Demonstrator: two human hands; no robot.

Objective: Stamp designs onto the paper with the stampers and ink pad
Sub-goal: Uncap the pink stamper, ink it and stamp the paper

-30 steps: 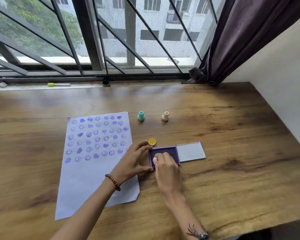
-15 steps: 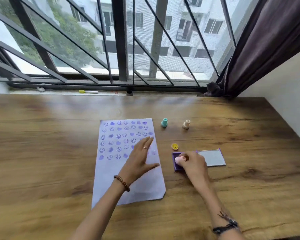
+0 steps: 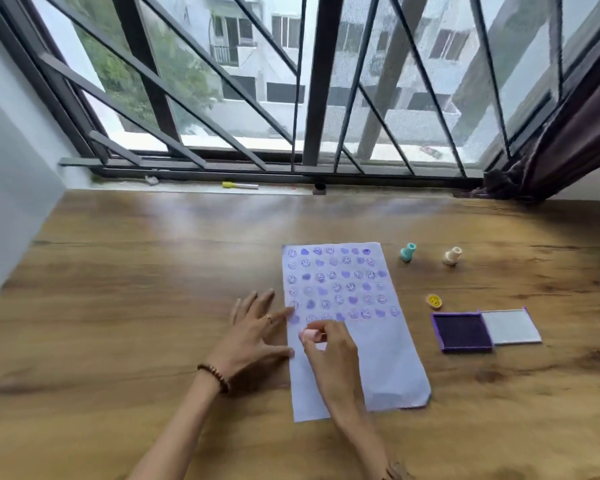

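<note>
A white paper [image 3: 381, 358] lies on the wooden table, its upper half covered in rows of purple smiley and heart prints. My right hand [image 3: 329, 351] holds a pink stamper [image 3: 309, 336] over the paper's left side, just below the lowest row. My left hand [image 3: 253, 330] lies flat with fingers spread on the table, its fingertips on the paper's left edge. The purple ink pad [image 3: 462, 332] sits open to the right of the paper, its clear lid [image 3: 510, 326] folded out beside it.
A teal stamper [image 3: 408, 252] and a cream stamper [image 3: 451, 256] stand beyond the paper's top right corner. A yellow smiley cap [image 3: 434, 301] lies above the ink pad. A yellow marker [image 3: 239, 185] rests on the window sill. A white wall borders the table's left.
My right hand left the ink pad with the pink stamper and moved left onto the paper. My left hand shifted from the paper's middle to its left edge. The view swung left.
</note>
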